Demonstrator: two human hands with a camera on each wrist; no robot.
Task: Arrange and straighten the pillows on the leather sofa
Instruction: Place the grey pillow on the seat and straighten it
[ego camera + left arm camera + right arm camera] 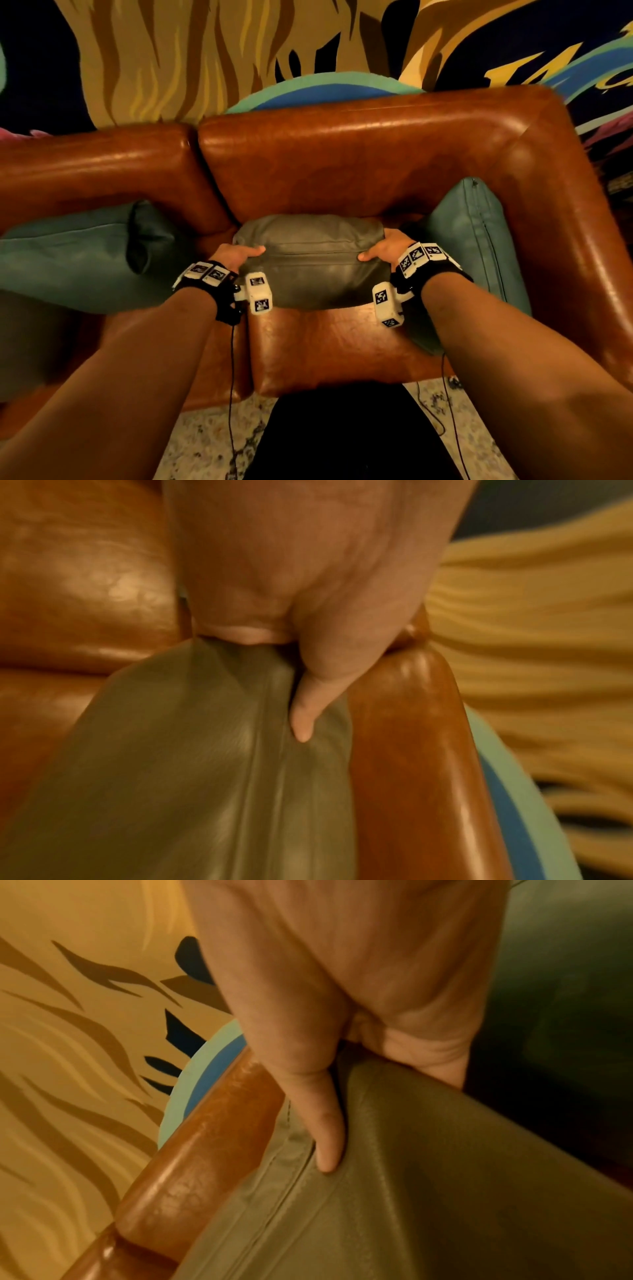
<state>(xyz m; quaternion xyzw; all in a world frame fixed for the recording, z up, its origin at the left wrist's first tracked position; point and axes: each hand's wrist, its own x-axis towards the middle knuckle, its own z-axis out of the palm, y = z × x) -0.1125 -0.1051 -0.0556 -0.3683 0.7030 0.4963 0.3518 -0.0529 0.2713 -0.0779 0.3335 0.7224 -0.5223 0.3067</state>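
A grey leather pillow [313, 260] lies on the brown leather sofa [342, 154], against the backrest at the middle of the seat. My left hand [236, 255] grips its left end, thumb on top along the seam. My right hand [383, 250] grips its right end the same way. In the left wrist view the left hand [301, 631] pinches the grey pillow [192, 777], thumb pressed into it. In the right wrist view the right hand [359, 1042] holds the pillow's [428, 1191] corner, thumb beside the seam. The other fingers are hidden behind the pillow.
A teal pillow [78, 253] lies on the seat at left. Another teal pillow [476, 246] leans upright against the right armrest [565, 205]. A painted mural wall [205, 51] rises behind the sofa. Speckled floor [205, 445] shows below the seat's front edge.
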